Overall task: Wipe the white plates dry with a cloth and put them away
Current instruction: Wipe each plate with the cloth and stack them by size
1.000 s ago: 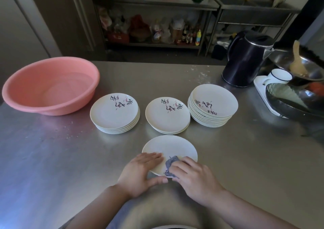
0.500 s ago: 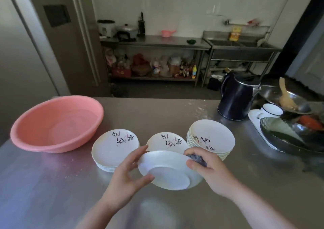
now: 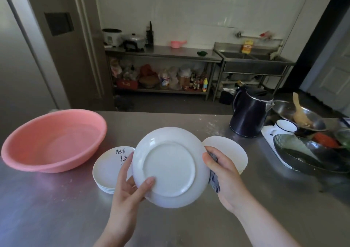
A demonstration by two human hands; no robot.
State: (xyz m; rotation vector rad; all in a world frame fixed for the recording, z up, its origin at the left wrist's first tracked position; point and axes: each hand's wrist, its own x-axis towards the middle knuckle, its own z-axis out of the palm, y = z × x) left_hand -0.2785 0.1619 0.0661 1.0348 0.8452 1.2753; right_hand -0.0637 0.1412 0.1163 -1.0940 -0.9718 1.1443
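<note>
Plate, white, one: raised off the steel counter and tilted so its underside and foot ring face you. Your left hand grips its lower left edge, thumb pressed on the base, fingers curled behind the rim. Your right hand closes on a blue-patterned cloth, bunched against the plate's right rim. Stack of white plates, printed with dark characters: on the counter behind your left hand. Second stack: behind your right hand, partly hidden. Pink basin: far left. Dark kettle: right rear, well apart from the plates.
</note>
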